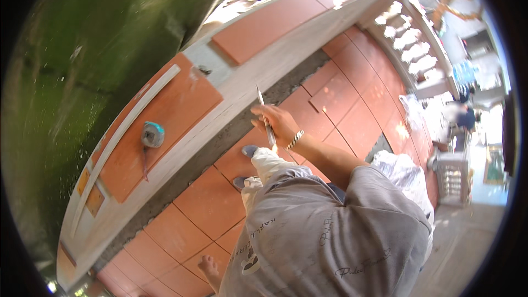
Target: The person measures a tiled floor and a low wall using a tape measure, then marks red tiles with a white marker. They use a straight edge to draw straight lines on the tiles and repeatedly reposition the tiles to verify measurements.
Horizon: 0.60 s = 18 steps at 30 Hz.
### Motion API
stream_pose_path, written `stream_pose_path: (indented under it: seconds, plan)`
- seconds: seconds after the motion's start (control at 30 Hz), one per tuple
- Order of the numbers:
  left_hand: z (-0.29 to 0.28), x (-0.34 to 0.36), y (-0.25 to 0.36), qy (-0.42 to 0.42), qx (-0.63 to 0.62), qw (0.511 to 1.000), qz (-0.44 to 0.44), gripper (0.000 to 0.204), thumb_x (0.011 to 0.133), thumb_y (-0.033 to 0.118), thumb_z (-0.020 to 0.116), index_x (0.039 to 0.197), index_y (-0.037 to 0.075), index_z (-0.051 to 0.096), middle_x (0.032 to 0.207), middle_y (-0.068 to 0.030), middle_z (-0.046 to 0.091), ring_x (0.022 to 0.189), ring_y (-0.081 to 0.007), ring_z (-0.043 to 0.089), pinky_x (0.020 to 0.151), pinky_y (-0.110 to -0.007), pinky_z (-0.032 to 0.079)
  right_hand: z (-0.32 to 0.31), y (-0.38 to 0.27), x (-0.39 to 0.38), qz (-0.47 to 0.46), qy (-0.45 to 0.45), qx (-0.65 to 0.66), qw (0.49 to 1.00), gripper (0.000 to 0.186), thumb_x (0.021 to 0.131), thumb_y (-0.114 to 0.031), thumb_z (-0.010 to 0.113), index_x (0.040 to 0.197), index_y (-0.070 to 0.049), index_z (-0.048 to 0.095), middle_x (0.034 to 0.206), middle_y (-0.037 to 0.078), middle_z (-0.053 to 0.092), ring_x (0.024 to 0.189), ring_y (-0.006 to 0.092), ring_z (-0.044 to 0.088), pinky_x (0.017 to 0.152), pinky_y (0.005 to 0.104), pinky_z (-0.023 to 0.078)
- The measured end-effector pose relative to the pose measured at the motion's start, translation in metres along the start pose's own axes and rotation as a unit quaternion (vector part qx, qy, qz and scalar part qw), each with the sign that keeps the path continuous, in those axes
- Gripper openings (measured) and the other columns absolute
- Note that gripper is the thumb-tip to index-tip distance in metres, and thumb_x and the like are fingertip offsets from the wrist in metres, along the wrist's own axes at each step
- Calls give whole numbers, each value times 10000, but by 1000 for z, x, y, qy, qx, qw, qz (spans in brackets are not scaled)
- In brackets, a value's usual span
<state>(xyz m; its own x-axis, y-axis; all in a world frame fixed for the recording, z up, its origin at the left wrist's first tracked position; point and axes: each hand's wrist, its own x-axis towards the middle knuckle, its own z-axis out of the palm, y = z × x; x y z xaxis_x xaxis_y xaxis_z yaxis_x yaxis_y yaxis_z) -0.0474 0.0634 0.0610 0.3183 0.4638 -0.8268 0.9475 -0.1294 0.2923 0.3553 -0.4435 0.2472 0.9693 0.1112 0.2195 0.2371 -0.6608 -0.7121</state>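
Observation:
My right hand is closed around a slim, pale tool with a pointed end, held over the strip of grey mortar beside the low wall. The tool's exact kind is not clear. Low at my side, my left hand hangs with its fingers loosely apart and nothing visible in it. Terracotta tiles cover the floor around my feet. On the wall top, a loose orange tile carries a long pale strip and a small grey object with a turquoise rim.
Another orange tile lies farther along the wall top. Beyond the wall is green water. A balustrade rises at far right, near white plastic sacks. One floor tile has a grey gap. A person is in the background.

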Motion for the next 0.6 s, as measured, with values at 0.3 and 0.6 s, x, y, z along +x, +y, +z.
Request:
stream_pose_path:
  seconds: [0.3, 0.6]
  plan:
    - [36, 45, 208, -110, -81, 985, 105, 564, 989, 301, 562, 1459, 16, 432, 1437, -166, 515, 1349, -317, 487, 1111, -545, 318, -16, 38, -156, 277, -39, -15, 960, 247, 879, -191, 675, 1103, -130, 592, 973, 134, 633, 880, 314, 639, 743, 430, 505]
    - [98, 29, 217, -176, 32, 978, 103, 410, 948, 247, 614, 1330, 102, 577, 1239, -42, 635, 1086, -174, 611, 883, -380, 464, -36, 85, -189, 314, 51, -22, 948, 354, 875, -154, 693, 1211, -109, 590, 996, 196, 682, 913, 379, 676, 775, 437, 536]
